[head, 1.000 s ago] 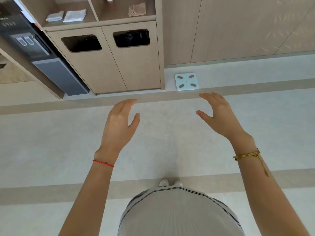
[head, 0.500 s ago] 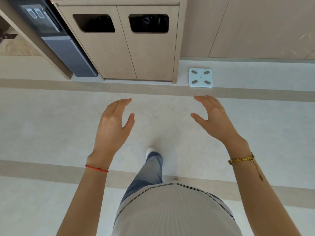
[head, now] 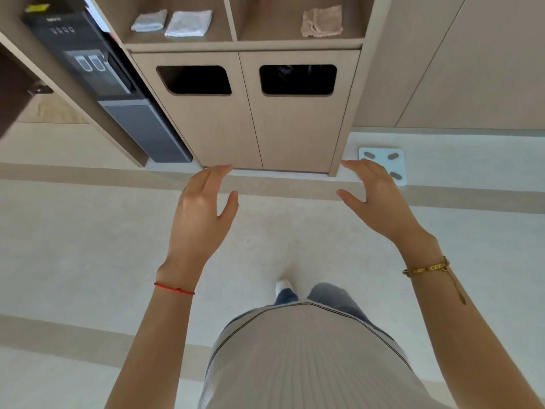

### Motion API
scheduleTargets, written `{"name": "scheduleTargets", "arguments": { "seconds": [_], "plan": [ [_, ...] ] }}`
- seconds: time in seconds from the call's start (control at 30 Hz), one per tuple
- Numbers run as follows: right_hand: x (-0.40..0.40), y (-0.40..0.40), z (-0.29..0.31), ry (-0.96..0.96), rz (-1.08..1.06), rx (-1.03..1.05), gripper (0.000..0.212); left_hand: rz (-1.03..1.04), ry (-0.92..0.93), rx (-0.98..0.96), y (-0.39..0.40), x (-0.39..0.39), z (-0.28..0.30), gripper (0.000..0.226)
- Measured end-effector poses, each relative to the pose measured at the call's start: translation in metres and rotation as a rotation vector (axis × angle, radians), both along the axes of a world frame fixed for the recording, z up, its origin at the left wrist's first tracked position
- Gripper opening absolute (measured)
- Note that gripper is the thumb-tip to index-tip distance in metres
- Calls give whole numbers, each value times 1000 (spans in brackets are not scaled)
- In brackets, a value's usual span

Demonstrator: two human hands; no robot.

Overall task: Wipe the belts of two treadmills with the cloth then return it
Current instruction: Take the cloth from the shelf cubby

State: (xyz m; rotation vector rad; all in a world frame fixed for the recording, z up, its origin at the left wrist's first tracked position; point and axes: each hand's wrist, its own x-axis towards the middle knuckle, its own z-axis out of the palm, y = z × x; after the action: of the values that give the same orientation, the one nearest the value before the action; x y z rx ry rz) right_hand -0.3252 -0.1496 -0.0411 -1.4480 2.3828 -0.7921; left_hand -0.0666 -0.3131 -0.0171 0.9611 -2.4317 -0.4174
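Wooden cabinet (head: 250, 137) ahead, open shelf over two doors. Left shelf bay: two folded white cloths side by side, a smaller one (head: 149, 21) and a larger one (head: 188, 23). Right bay: one beige cloth (head: 322, 21), loosely folded. Each door has a bin slot; left slot (head: 194, 80) dark, contents not visible; right slot (head: 298, 80) shows a black liner. Dark water dispenser (head: 118, 93) stands just left of the cabinet. Pale blue scale (head: 383, 165) on the floor to the right. Left hand (head: 200, 214) and right hand (head: 380, 199) both raised, well apart, fingers loosely spread, holding and touching nothing. Treadmills not in view.
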Motion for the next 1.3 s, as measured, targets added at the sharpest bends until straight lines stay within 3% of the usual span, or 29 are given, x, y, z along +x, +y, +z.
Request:
{"name": "scheduleTargets", "arguments": {
  "seconds": [0.4, 0.93, 1.3],
  "plan": [
    [-75, -147, -16, -32, -44, 30, 55, -31, -31, 47, -157, -87, -4, 41],
    [-315, -360, 22, 20, -56, -77, 51, -46, 28, -3, -365, -331, 30, 40],
    [-392, -431, -15, -63, -164, 1, 47, -140, -66, 60, -458, -461, -4, 39]
  ]
}}
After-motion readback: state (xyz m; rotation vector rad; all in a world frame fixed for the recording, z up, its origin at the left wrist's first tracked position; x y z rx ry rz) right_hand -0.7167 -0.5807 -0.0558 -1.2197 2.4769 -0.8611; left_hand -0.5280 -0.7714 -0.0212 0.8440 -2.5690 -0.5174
